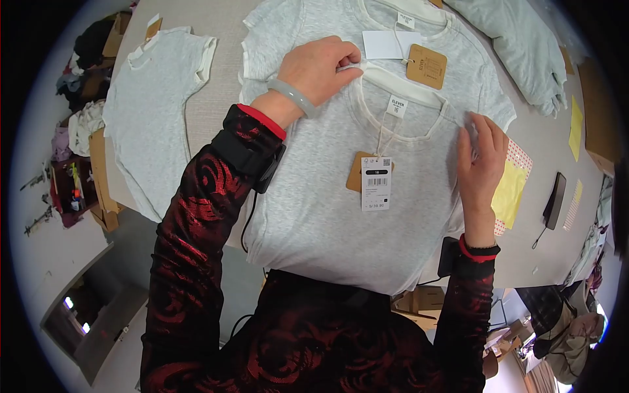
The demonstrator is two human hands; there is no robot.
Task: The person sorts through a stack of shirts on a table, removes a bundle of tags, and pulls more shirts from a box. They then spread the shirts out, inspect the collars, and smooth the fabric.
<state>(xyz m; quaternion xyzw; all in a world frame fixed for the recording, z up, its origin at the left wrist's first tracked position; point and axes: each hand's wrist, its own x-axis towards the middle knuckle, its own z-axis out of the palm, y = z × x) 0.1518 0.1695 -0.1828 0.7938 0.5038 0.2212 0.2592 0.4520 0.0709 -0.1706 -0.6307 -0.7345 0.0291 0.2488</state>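
A heathered light-grey T-shirt [314,196] with a white neckband lies on the table directly before me. My left hand [324,69] pinches it at the shoulder beside the neckband, thumb against bent fingers. On the opposite shoulder rests my right hand [484,162], its thumb and fingers apart. A white printed hang tag [376,184] lies on the chest, partly over a brown card tag [355,172]. Under and beyond this shirt is a second grey T-shirt [275,34], bearing a blank white tag [385,45] and a brown tag [426,66].
Another grey garment [152,98] lies at the left, and a folded grey one [516,44] at the far right. Yellow paper [513,191], a black elongated object [555,201] with a loop and a striped strip [573,206] lie rightward. Cardboard boxes [602,113] stand past the table [530,265].
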